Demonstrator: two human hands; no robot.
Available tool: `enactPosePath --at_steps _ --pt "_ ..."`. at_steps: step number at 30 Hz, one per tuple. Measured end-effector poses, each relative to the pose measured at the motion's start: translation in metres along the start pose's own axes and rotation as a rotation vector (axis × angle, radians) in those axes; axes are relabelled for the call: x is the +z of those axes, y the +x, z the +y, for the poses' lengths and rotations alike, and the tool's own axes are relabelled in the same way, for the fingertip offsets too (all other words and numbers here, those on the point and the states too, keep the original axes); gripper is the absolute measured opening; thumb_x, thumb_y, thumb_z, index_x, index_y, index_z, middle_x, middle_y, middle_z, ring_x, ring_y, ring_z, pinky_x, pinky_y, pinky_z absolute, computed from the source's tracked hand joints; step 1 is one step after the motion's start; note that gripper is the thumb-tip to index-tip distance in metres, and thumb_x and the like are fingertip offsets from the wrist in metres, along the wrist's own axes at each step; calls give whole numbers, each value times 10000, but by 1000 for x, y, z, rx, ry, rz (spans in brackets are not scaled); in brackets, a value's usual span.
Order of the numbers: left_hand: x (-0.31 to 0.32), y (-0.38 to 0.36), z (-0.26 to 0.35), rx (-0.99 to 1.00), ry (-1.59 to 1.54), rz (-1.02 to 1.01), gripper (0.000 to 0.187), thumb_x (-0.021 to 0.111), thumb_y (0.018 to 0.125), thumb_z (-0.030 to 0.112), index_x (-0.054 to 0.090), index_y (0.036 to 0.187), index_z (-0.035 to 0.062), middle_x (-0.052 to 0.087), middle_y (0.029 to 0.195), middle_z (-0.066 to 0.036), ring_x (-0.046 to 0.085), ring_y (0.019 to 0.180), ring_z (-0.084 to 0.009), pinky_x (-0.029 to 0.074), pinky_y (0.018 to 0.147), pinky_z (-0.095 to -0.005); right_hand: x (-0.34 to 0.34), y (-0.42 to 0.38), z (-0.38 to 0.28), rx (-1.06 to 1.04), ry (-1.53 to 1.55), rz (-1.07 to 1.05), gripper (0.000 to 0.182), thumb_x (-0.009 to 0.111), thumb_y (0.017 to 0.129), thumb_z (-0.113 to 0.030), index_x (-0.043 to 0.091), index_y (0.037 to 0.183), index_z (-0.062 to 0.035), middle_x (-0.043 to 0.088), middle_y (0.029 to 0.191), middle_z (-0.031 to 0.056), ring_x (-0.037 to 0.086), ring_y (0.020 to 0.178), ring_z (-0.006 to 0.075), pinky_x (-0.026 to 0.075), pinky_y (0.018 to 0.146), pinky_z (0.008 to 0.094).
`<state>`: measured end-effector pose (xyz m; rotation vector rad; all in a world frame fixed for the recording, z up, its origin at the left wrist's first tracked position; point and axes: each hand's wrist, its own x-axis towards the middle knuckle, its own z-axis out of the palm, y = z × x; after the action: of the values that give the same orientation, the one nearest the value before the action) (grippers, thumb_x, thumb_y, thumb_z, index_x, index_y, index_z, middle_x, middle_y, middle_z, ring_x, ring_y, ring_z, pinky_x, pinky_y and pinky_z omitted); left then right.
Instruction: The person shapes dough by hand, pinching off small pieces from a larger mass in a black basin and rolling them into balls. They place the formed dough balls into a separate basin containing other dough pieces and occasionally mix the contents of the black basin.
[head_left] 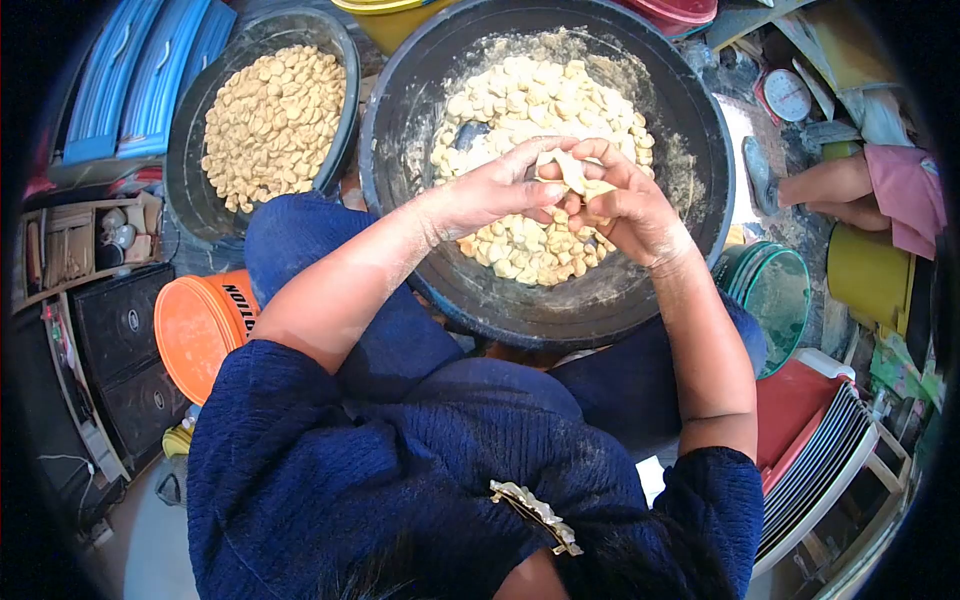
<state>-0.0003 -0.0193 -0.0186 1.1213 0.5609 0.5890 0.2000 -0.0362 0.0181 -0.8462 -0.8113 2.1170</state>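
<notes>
My left hand [500, 185] and my right hand [635, 208] meet over a large black basin [545, 305]. Between their fingers are pale, flattened dough pieces [572, 172], partly covered by the fingertips. Both hands are closed, with thumbs and fingers pinching, and pale powder dusts the wrists. Under them lies a heap of similar cream-coloured pieces [545, 95]. Whitish powder coats the inner wall of the basin. To the left, a smaller dark basin [180, 175] holds many rounder, tan pieces [272, 125].
An orange bucket [185, 335] stands by my left knee, and a green bucket [785, 305] by my right. Blue plastic drawers [120, 80] are at the far left. Another person's leg [825, 182] reaches in from the right, near a round white-faced scale [788, 95].
</notes>
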Motion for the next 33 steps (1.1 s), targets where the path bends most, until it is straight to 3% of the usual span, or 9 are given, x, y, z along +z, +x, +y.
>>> enactPosePath --at_steps 3,6,11,12,15,23,25,30,33 --pt "1 5 -11 -14 -150 55 632 616 839 301 316 1329 39 515 1113 -111 577 893 -156 490 722 -247 6 2 4 51 -182 26 544 605 708 45 383 1189 -77 520 1042 98 574 846 164 506 741 288" --pt "-1 7 -12 51 262 172 486 603 848 238 428 1251 31 584 961 -87 594 809 -129 484 671 -230 10 2 10 -18 -479 61 542 618 724 23 368 1196 -66 517 1044 90 581 872 164 506 750 283" --pt "-15 9 12 -72 362 361 207 567 856 136 549 1005 -7 598 837 -64 590 718 -97 469 612 -224 3 1 -2 -13 -493 295 244 590 777 4 529 1009 -38 581 1002 116 607 834 169 496 723 257" --pt "-21 10 12 -39 344 413 167 552 861 127 551 963 -4 597 887 -87 599 760 -116 494 645 -243 -3 3 0 -189 -462 325 122 560 791 -5 564 913 -19 590 1004 110 607 821 158 491 740 255" --pt "-31 13 11 154 -154 447 156 467 853 65 528 974 -12 586 972 -155 593 909 -240 509 829 -355 -21 7 -3 -330 -411 358 181 506 762 33 551 933 -2 567 1042 116 587 888 197 483 804 306" --pt "-56 0 21 286 -521 378 279 438 816 95 517 1067 2 564 831 -102 591 908 -276 457 898 -496 -37 10 -3 -341 -27 339 241 430 780 33 476 1012 -16 515 1059 146 558 947 301 474 872 449" --pt "-72 -3 16 266 -714 159 255 447 830 130 551 1019 -6 544 786 -79 590 856 -223 467 886 -466 -36 11 -2 -306 84 349 257 434 824 2 453 1081 -10 499 1103 167 563 955 308 475 882 444" --pt "-37 -2 9 2 -386 462 227 516 875 141 554 1037 -12 596 990 -108 598 845 -193 494 740 -304 -27 13 3 -266 82 225 320 491 875 -102 418 1173 -8 518 1116 210 596 919 287 515 833 387" --pt "-26 -7 2 -139 -355 403 245 517 889 177 538 1075 18 598 940 -97 594 748 -159 486 657 -257 -36 14 6 -252 14 151 333 509 893 -204 437 1155 -12 565 1058 194 627 850 242 548 719 315"
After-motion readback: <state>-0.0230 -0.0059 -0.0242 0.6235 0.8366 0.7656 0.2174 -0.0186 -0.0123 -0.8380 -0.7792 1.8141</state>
